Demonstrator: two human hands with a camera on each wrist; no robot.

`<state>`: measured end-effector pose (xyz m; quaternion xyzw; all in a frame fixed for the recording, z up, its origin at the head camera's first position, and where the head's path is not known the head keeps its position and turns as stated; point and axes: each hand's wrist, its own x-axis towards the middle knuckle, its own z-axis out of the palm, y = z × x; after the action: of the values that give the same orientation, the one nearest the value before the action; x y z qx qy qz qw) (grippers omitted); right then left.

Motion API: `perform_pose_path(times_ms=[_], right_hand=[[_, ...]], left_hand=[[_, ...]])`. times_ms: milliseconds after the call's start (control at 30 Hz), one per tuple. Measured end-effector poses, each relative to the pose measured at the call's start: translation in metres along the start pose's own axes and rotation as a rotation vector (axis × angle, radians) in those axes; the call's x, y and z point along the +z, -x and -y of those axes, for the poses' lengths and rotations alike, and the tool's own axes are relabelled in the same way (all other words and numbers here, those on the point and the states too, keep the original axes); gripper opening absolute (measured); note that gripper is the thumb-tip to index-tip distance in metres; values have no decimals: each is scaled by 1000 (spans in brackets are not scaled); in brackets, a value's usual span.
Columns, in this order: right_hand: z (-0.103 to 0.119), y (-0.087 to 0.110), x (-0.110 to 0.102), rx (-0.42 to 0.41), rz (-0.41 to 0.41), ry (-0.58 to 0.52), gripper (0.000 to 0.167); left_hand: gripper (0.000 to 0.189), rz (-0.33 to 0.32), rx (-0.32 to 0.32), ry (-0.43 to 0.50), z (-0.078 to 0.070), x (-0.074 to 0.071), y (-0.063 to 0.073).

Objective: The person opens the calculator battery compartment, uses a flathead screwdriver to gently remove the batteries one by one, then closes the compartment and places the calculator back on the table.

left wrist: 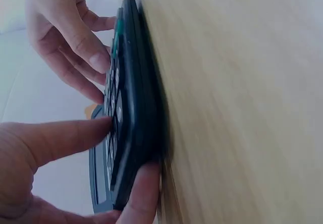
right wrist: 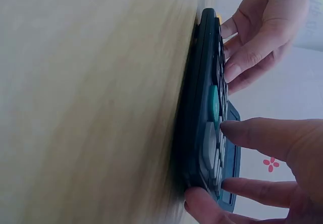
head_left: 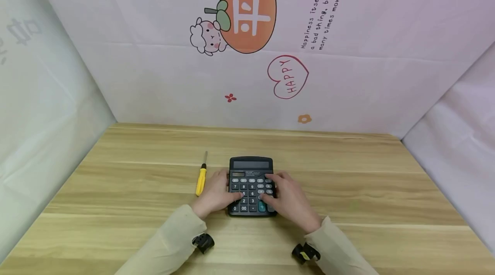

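Observation:
A dark calculator (head_left: 253,212) lies face up on the wooden table, its display at the far end. My left hand (head_left: 215,194) grips its left side, thumb on the number keys; in the left wrist view a fingertip (left wrist: 144,183) sits against the lower edge. From the right side, my right hand (head_left: 289,195) holds it. In the right wrist view the right thumb (right wrist: 252,132) and another finger (right wrist: 262,189) touch the keys, while a further fingertip is at the side edge. Just left of my left hand lies a screwdriver (head_left: 201,180) with a yellow handle.
The wooden table (head_left: 348,172) ends at a white printed cloth (head_left: 170,81) hanging behind it. More white cloth hangs on the left (head_left: 46,94) and right (head_left: 456,137). Black wrist cameras sit on both sleeves.

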<state>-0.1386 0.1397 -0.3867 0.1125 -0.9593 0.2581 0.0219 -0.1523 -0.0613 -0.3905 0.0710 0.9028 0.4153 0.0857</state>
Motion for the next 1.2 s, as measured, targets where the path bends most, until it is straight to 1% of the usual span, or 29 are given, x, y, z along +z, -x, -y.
perform_pose_path(times_ms=[200, 367, 433, 567, 700, 767, 900, 1000, 1100, 1200], right_hand=[[2, 0, 0, 11, -11, -1, 54], [2, 1, 0, 25, -28, -24, 53], [3, 1, 0, 36, -22, -24, 57], [6, 0, -1, 63, 6, 11, 63], [10, 0, -2, 80, 25, 41, 66], [12, -1, -2, 90, 30, 45, 69], [15, -1, -1, 119, 26, 46, 75], [17, -1, 0, 136, 20, 55, 79], [19, -1, 1, 142, 14, 71, 83], [20, -1, 1, 155, 9, 79, 86]], left_hand=[[65, -47, -26, 74, -1, 2, 0], [60, -61, -32, 79, -4, 2, 0], [55, -69, -26, 86, -6, 2, 1], [44, -90, -18, 118, -9, 3, 0], [39, -112, -35, 163, -12, 4, -2], [37, -129, -37, 164, -12, 4, -2], [35, -150, -18, 131, -12, 5, -2], [36, -141, -9, 135, -12, 5, -1], [38, -120, -23, 169, -12, 5, -1], [43, -82, -45, 231, -13, 4, 0]])
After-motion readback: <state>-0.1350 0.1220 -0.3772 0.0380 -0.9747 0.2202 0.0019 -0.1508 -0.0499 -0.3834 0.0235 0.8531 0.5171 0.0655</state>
